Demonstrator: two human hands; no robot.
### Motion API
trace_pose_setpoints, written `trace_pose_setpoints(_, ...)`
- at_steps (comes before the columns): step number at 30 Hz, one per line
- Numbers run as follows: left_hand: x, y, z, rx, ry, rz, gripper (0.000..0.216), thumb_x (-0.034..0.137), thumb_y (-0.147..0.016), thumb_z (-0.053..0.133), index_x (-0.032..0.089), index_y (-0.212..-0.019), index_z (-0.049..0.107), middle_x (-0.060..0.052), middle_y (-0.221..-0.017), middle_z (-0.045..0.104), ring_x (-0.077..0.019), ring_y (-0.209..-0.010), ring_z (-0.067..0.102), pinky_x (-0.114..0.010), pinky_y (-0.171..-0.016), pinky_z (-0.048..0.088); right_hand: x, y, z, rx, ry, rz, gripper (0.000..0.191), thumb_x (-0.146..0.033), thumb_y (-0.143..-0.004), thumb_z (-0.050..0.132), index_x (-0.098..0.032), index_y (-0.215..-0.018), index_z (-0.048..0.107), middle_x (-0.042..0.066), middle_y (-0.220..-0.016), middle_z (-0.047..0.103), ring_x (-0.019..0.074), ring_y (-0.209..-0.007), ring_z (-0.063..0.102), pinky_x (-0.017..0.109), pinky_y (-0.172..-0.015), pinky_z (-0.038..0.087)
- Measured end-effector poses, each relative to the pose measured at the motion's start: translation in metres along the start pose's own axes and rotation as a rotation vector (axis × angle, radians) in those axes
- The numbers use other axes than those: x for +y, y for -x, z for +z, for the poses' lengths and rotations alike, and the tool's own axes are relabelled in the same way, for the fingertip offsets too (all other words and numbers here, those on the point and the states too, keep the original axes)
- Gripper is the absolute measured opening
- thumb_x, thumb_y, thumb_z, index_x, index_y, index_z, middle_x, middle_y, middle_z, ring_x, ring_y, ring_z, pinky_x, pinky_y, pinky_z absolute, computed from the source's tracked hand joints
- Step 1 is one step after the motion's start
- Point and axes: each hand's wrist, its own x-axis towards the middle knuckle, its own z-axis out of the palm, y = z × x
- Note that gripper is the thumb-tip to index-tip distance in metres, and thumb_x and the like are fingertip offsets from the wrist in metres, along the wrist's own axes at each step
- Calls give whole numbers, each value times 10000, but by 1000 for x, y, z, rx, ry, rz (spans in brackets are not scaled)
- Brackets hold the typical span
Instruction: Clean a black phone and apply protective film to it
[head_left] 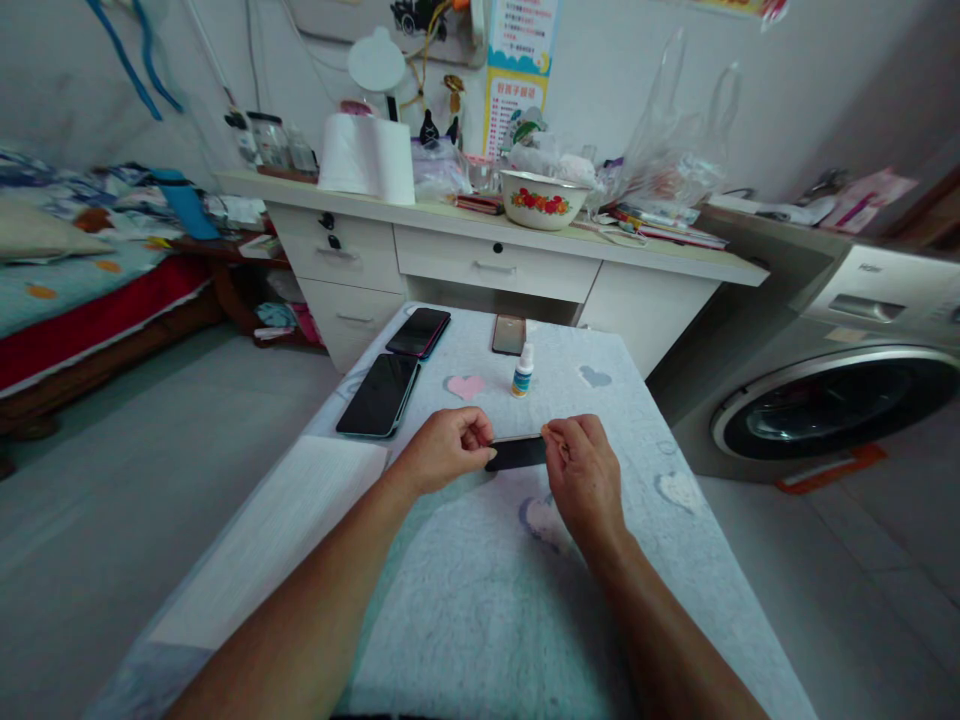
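Observation:
A dark, flat phone [516,454] is held sideways between my two hands, low over the cloth-covered table [465,600]. My left hand [450,447] pinches its left end between thumb and fingers. At the other end my right hand [585,470] grips the phone, its fingertips along the upper edge. Just beyond the phone stands a small white spray bottle [522,372] with a blue and yellow label. Two dark phones or tablets, a nearer one [379,396] and a farther one [420,332], lie to the left. Behind the bottle lies a smaller phone [509,335].
A whitish sheet [277,540] covers the table's left side. Against the wall, a white desk [495,262] carries a paper roll [367,158], a flowered bowl [543,199] and plastic bags. A washing machine [832,340] stands to the right, a bed [90,290] to the left.

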Motion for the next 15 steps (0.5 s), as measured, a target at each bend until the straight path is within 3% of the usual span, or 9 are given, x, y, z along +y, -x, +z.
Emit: trace_pose_setpoints(15,-1,0,0,6,26,2,110,212,-666,631,158,-725,554,47,-592,528,-86,-531,494,-192,-501,371,-22,4,18,-62,-50,-136,178,-168,-887,412,-190,-903,588,51,-872,526,148,-768,534,265,-711,459)
